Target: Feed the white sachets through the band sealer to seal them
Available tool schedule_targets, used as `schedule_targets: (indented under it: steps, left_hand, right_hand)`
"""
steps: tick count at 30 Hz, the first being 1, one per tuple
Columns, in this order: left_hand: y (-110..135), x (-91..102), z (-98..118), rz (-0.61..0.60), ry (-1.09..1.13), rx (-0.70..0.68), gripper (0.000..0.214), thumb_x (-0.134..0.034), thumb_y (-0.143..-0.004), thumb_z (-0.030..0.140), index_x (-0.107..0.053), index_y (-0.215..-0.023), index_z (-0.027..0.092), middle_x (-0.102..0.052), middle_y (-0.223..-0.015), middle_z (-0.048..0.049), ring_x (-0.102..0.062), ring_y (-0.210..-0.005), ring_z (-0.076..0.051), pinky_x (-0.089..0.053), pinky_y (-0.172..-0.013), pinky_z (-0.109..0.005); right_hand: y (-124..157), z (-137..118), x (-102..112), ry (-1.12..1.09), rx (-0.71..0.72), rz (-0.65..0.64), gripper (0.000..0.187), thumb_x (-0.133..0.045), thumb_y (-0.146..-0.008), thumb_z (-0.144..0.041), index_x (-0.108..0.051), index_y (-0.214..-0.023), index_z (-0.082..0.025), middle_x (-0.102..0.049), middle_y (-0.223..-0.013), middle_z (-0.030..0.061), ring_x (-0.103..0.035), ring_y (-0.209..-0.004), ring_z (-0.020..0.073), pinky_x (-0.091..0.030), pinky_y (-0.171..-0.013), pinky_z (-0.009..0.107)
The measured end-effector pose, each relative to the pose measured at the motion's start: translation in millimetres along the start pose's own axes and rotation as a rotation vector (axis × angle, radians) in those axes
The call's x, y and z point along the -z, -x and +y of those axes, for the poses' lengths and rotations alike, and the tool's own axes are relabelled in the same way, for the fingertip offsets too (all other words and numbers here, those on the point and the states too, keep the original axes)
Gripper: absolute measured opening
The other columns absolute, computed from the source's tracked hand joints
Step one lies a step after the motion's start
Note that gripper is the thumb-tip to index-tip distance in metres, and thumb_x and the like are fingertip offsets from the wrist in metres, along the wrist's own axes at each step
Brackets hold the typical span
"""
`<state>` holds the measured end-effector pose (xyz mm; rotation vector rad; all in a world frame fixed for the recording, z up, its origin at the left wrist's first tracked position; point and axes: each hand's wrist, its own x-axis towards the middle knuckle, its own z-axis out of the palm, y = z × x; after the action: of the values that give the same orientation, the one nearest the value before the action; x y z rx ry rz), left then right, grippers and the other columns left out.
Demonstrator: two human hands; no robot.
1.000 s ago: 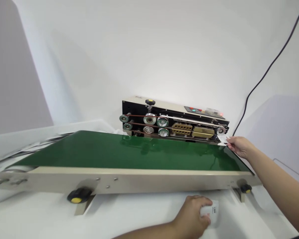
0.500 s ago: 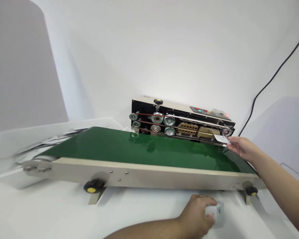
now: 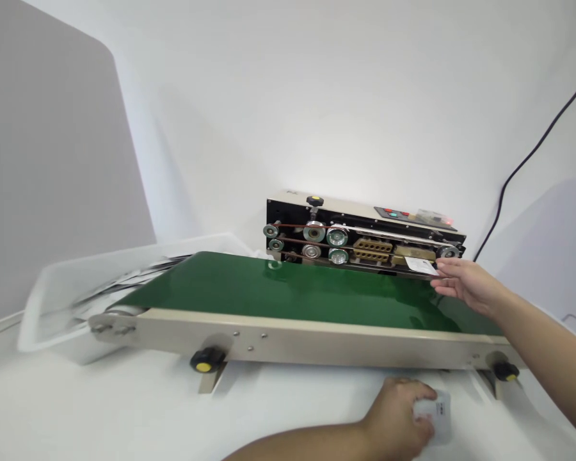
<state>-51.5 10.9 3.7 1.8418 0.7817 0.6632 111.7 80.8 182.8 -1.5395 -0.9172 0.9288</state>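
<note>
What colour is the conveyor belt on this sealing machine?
The conveyor belt is dark green and glossy, shown best in the head view.

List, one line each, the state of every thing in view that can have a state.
Sealer, red lamp lit
Belt, green, lying flat
Packet, sticking out at the sealer's right end
Right hand, open, beside the packet
Left hand, closed on a second packet
Bin, holding white bags, blurred

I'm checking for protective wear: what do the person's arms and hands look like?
Both forearms are bare, with no sleeves showing. The left hand and right hand are ungloved, and I can make out no watch, ring or band on either.
</note>
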Motion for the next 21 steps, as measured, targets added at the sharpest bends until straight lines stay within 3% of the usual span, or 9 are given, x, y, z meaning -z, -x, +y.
schedule_targets:
  steps: [12, 17, 21]
  left_hand:
    - [-3.1, 6.2, 3.8, -0.074, -0.024, -0.014, 0.045, -0.066, -0.063, 0.016, -0.068, -0.108, 0.017, -0.068, -0.107, -0.0056, -0.059, -0.103, -0.025, -0.042, -0.097, -0.028]
    - [-8.7, 6.3, 3.5, -0.137, -0.071, -0.013, 0.048, -0.072, -0.062, 0.014, -0.067, -0.110, 0.017, -0.067, -0.110, -0.0052, -0.060, -0.104, -0.025, -0.040, -0.098, -0.028]
    - [-10.5, 2.6, 1.4, -0.099, -0.082, 0.004, 0.046, -0.073, -0.062, 0.016, -0.068, -0.107, 0.020, -0.069, -0.106, -0.0029, -0.060, -0.103, -0.024, -0.043, -0.095, -0.027]
  right_hand:
    - [32.8, -5.8, -7.5, 0.116, 0.031, -0.013, 0.034, -0.060, -0.076, -0.015, -0.052, -0.109, -0.017, -0.063, -0.105, 0.0132, -0.064, -0.065, 0.0167, -0.057, -0.052, 0.026]
    - [54.8, 0.3, 8.6, 0.196, 0.298, -0.077, 0.055, -0.069, -0.066, -0.045, -0.055, -0.113, -0.020, -0.063, -0.106, 0.0111, -0.064, -0.076, 0.0194, -0.059, -0.061, 0.028]
    - [80.9, 36.2, 43.3, 0.374, 0.447, 0.066, 0.052, -0.064, -0.067, -0.057, -0.060, -0.109, -0.026, -0.067, -0.098, 0.0089, -0.065, -0.071, 0.0191, -0.057, -0.058, 0.025]
